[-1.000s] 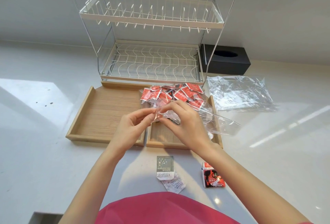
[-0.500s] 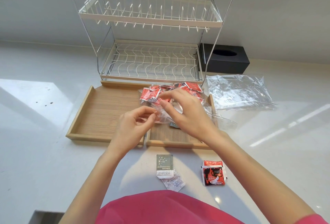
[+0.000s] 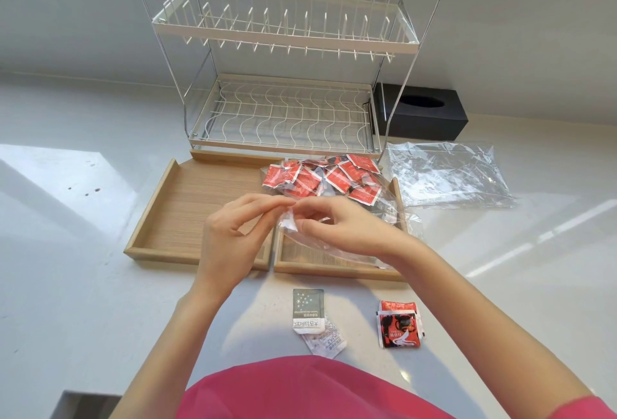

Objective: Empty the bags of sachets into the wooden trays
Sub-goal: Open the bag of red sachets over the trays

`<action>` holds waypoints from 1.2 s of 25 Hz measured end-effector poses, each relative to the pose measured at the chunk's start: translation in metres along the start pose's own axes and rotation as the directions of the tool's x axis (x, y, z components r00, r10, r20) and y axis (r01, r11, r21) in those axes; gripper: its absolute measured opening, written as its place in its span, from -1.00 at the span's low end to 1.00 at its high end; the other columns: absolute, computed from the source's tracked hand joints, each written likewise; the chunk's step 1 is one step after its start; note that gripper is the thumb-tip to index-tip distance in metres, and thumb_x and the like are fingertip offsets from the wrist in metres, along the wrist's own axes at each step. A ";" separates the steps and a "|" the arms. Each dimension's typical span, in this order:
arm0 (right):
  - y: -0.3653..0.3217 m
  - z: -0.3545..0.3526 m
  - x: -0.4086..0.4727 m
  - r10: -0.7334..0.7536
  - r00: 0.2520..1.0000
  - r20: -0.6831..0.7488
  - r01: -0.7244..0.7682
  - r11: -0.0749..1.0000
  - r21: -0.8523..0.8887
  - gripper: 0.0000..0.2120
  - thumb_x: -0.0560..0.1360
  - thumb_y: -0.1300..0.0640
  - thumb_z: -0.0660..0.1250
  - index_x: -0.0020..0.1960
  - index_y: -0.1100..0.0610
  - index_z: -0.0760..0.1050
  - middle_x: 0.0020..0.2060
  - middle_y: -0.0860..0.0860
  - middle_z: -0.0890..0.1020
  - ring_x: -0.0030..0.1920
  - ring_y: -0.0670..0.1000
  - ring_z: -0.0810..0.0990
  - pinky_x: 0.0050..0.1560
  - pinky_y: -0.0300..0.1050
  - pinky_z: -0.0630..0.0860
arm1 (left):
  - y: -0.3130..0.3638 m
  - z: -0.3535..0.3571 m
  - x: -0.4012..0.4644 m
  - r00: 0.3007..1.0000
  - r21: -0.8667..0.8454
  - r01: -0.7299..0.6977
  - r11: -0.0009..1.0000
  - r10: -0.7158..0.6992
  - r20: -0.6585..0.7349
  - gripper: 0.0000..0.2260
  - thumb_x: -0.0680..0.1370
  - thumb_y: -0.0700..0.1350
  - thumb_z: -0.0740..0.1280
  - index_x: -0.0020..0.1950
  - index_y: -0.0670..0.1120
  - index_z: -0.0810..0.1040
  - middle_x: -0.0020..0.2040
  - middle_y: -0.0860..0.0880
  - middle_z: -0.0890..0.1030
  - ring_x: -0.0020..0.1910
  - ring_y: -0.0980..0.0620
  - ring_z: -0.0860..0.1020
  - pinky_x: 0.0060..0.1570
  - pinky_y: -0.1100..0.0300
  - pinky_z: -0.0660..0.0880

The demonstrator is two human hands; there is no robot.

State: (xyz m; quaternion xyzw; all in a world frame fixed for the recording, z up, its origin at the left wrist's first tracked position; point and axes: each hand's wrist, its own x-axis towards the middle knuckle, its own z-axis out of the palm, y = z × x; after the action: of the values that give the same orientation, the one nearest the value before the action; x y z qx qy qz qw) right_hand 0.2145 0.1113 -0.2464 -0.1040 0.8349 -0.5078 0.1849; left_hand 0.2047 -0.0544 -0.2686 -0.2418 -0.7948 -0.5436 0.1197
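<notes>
Two wooden trays lie side by side: a wide bare left tray [image 3: 187, 204] and a narrower right tray [image 3: 337, 271]. A clear plastic bag [image 3: 384, 214] with several red sachets [image 3: 337, 176] bunched at its far end lies over the right tray. My left hand [image 3: 233, 235] and my right hand [image 3: 347, 228] meet above the gap between the trays, and both pinch the bag's near open edge with fingertips and thumbs.
A two-tier wire dish rack [image 3: 283, 118] stands behind the trays, with a black tissue box [image 3: 424, 114] to its right. An empty clear bag [image 3: 447, 174] lies at right. Near me lie a grey-green sachet [image 3: 307, 310], a white one [image 3: 325, 341] and red sachets [image 3: 400, 326].
My right hand went forward to the red sachets, then came back to the bag's near edge beside my left hand. The bag shifted slightly.
</notes>
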 end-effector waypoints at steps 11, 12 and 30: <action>0.018 0.010 0.007 0.008 0.995 -0.099 -0.020 0.993 -0.119 -0.74 0.48 0.24 0.23 0.15 0.13 0.52 -0.08 -0.06 0.59 -0.15 -0.22 0.53 -0.01 -0.36 0.43 | -0.019 -0.005 -0.019 0.858 -0.067 0.512 0.857 -0.514 -0.022 -0.87 0.46 0.07 0.25 -0.20 0.05 0.49 -0.21 0.08 0.56 -0.17 0.11 0.53 -0.14 0.21 0.50; 0.018 0.012 0.007 0.001 0.994 -0.105 -0.017 0.988 -0.156 -0.74 0.48 0.22 0.24 0.14 0.12 0.52 -0.04 -0.02 0.61 -0.11 -0.14 0.54 0.02 -0.31 0.44 | -0.020 -0.004 -0.023 0.814 -0.085 0.581 0.810 -0.580 0.039 -0.80 0.47 0.10 0.24 -0.23 -0.01 0.47 -0.24 0.03 0.55 -0.22 0.10 0.53 -0.23 0.25 0.50; 0.012 0.026 0.009 0.004 0.995 -0.103 0.000 0.999 0.033 -0.94 0.40 0.17 0.40 -0.21 0.04 0.54 -0.31 -0.16 0.56 -0.30 -0.25 0.53 -0.13 -0.36 0.47 | -0.010 0.013 -0.024 0.672 -0.486 0.711 0.508 -0.695 0.256 -0.83 0.48 -0.08 0.27 -0.27 -0.11 0.51 -0.50 0.06 0.59 -0.47 0.17 0.53 -0.39 0.31 0.48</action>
State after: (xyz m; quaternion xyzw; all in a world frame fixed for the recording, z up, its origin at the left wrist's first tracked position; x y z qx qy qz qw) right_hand 0.2173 0.0932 -0.2699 -0.0737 0.8350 -0.5261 0.1436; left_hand 0.2211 -0.0510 -0.2928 0.0701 -0.6342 -0.7446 -0.1964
